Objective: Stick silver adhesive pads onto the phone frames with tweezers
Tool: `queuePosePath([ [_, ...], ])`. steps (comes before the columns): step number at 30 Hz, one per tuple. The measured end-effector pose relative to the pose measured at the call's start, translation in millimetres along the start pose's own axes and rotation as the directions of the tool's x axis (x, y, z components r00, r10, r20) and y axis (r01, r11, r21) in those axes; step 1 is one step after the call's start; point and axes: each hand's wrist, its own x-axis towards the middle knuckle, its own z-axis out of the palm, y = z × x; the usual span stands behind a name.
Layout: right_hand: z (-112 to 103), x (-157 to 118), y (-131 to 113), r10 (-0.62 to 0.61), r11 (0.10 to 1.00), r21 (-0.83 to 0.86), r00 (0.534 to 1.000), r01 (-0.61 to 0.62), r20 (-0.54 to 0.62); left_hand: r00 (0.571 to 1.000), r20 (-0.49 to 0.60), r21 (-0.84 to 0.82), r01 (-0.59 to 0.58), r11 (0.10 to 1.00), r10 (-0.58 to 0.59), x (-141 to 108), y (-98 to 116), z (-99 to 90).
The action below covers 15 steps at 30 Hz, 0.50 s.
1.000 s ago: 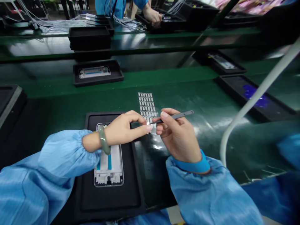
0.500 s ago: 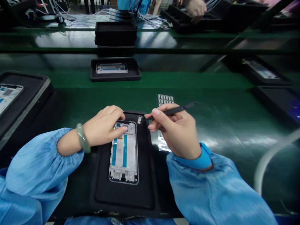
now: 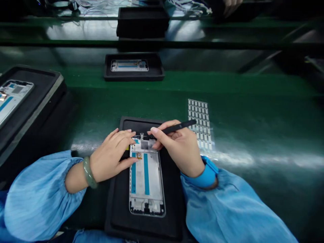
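A phone mid-frame (image 3: pixel 153 179) with blue strips lies in a black foam tray (image 3: pixel 118 209) in front of me. My left hand (image 3: pixel 111 157) is open over its upper left part, fingertips at the top edge and thumb lying across the frame near a small gold flex connector (image 3: pixel 139 155). My right hand (image 3: pixel 181 148) is closed round black tweezers (image 3: pixel 177 127), their tip pointing left over the frame's top edge. A small pale sticker-like piece (image 3: pixel 142 136) is at that edge by the tip; whether the tweezers touch it I cannot tell.
A sheet of small pale pieces (image 3: pixel 198 116) lies right of the tray on the green bench (image 3: pixel 248 128). Another tray with a phone frame (image 3: pixel 129 65) sits farther back. Stacked trays (image 3: pixel 59 82) stand at left, more trays (image 3: pixel 143 22) behind. A co-worker's hand (image 3: pixel 231 5) shows at the top.
The small piece and the tweezers have come from the tray's right side to the frame's top edge. My left fingers have shifted along the frame. The view has tilted down and turned left.
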Motion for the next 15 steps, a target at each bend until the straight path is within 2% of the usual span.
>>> queuePosePath([
  [8,2.6,-2.9,-0.6,-0.028,0.989,-0.144,1.000,0.028,0.003,1.000,-0.014,0.003,-0.005,1.000,0.005,0.7,-0.7,0.2],
  [15,2.9,-4.1,1.2,-0.029,0.987,-0.158,0.999,0.035,0.040,1.000,-0.007,0.025,-0.015,1.000,0.015,0.8,0.5,-0.9],
])
